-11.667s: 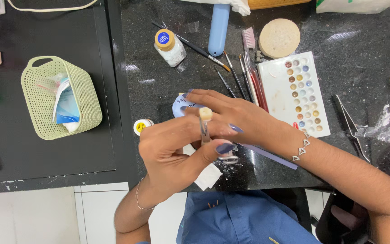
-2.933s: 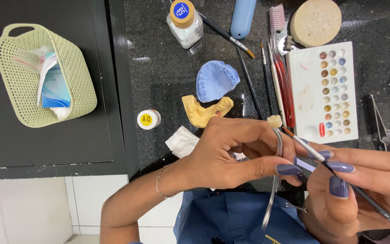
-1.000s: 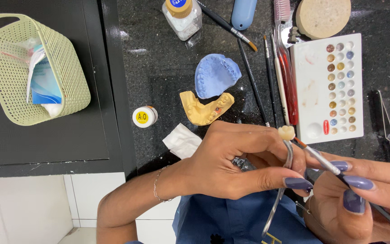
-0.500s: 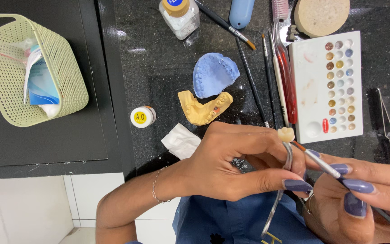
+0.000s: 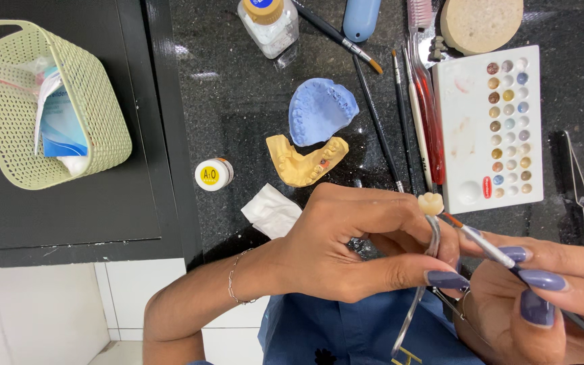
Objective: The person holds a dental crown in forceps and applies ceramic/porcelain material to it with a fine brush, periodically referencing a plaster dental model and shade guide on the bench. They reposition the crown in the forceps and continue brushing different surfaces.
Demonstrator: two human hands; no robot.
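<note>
Above left hand (image 5: 346, 250), crown (image 5: 430, 203) on clamp (image 5: 422, 284), brush (image 5: 488, 247) touching

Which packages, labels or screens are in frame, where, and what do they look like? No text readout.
Small jar: on the counter left of the yellow dental cast, round, white with a yellow lid label.
Bottle: top edge of the counter, clear, white contents, tan cap with a blue round label.
Packet: inside the pale green basket, flat, blue and white under clear wrap.
Palette: right of the brushes, white rectangle with a small red label.
Screens: none.
</note>
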